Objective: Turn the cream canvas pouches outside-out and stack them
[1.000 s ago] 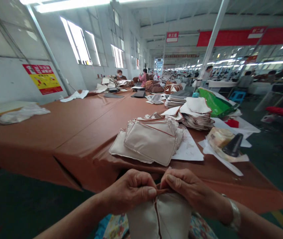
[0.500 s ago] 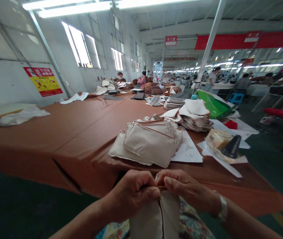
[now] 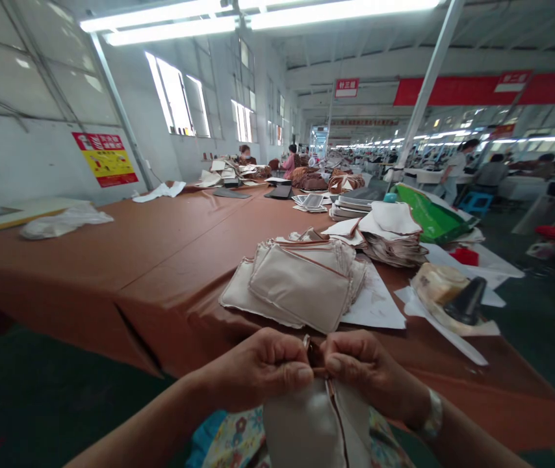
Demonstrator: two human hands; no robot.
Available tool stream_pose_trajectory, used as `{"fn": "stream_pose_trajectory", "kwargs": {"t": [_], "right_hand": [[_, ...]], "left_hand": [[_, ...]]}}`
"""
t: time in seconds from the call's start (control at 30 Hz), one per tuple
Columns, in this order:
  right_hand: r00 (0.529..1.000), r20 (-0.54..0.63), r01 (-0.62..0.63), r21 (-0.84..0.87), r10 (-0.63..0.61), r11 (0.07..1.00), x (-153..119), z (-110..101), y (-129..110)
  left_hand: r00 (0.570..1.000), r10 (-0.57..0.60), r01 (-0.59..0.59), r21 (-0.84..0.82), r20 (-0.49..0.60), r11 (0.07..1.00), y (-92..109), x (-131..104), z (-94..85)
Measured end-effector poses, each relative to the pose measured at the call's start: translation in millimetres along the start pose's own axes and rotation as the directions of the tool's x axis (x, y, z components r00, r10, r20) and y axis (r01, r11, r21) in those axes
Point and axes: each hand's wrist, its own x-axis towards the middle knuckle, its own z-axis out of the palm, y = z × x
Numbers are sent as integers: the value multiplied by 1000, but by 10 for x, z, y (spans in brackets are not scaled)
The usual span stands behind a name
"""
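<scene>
Between my two hands, over my lap, hangs a beige fabric or leather panel (image 3: 297,422) with a dark brown seam or slit down its middle. My left hand (image 3: 275,364) pinches its top edge with thumb and curled fingers. On the other side of the seam, my right hand (image 3: 370,370) grips the same edge, thumb pressed against the fingers. A small gap between the hands shows brown edging. Just beyond them, a stack of similar beige panels (image 3: 301,286) with brown edges lies on the brown-covered table (image 3: 160,253).
A white sheet (image 3: 377,302) sticks out from under the stack. Another pile of panels (image 3: 392,234) stands behind, beside a green bag (image 3: 433,211). At right lie a yellowish block (image 3: 438,283) and a black cone-shaped object (image 3: 466,302). People work farther back.
My hands have moved slightly apart, opening a gap at the panel's top edge. My right hand's fingers have curled in more tightly. The view has turned a little left.
</scene>
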Motion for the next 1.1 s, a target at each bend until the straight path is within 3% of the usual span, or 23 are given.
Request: {"fn": "stream_pose_trajectory", "kwargs": {"t": [0.13,0.27,0.4,0.5,0.57,0.63,0.7,0.77,0.83,0.93,1.0,1.1], "right_hand": [[998,-50,-29,102,35,994,-37,-79,27],[992,-119,-39,72,48,997,-117,-389,-79],[996,-6,-84,-100,84,991,-69,-558,-295],[983,181,19,-299,37,954,74,-359,-447],[944,328,97,-391,39,915,157,-153,-489],[927,374,128,-363,19,923,182,-1,-474],[943,331,128,-261,-36,957,132,31,-415],[971,220,125,-150,-90,981,31,-60,-315],[990,104,101,-108,-89,989,-74,-225,-178],[999,44,-9,-205,18,979,-144,-447,27],[994,67,-61,-273,82,960,-120,-484,76],[992,116,-23,-282,58,959,-29,-333,-42]], "left_hand": [[999,-2,-2,94,41,996,-53,-28,-95],[987,-86,64,160,137,985,-124,-87,-313],[999,-17,0,387,42,922,11,-66,-215],[996,82,-84,509,27,857,263,30,-9],[996,50,-78,463,73,883,405,65,28],[985,-78,12,386,156,922,455,23,-69],[948,-232,162,299,218,940,387,-105,-264],[930,-310,288,134,199,948,224,-279,-470],[939,-303,315,-51,163,948,38,-435,-606],[976,-200,213,-200,82,956,-105,-513,-621],[989,-145,147,-170,28,974,-65,-439,-527],[992,-123,123,26,34,992,102,-218,-319]]}}
